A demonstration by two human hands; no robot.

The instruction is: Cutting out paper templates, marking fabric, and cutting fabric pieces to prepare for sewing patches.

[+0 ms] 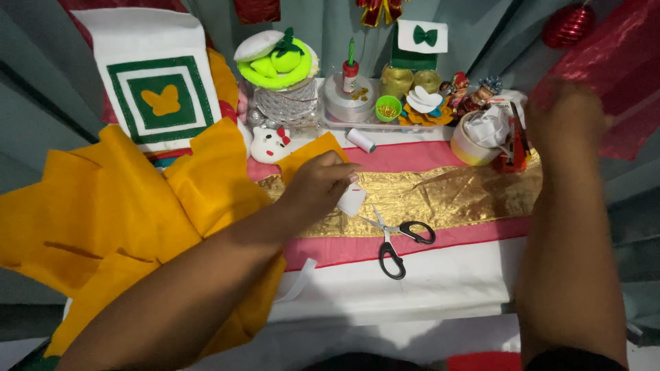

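Left hand (317, 184) pinched small white piece (352, 200) | right hand (565, 113) gripped red sheer fabric (619, 69) at 2 o'clock | I flagged scissors (397, 240) nearby at 5 o'clock: snag risk.

black scissors (397, 240) | white thread spool (360, 140) | tape roll (469, 149)
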